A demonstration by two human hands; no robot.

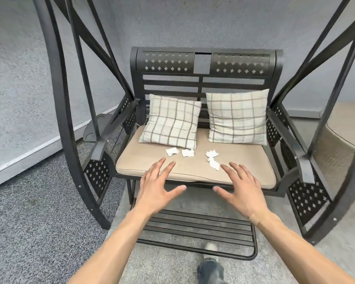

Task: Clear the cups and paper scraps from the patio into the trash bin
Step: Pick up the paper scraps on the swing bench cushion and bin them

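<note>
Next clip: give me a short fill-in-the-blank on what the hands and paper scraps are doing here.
1. The paper scraps lie on the swing's tan ____.
2. Both the left hand and the right hand hold ____.
3. The number of plaid pillows behind the scraps is ____.
4. The right hand's fingers are closest to the scrap farthest ____.

Missing words: cushion; nothing; two; right

Grey stucco wall (pixel 193 21) — black swing bench (pixel 205 62), plaid pillows (pixel 172 119).
</note>
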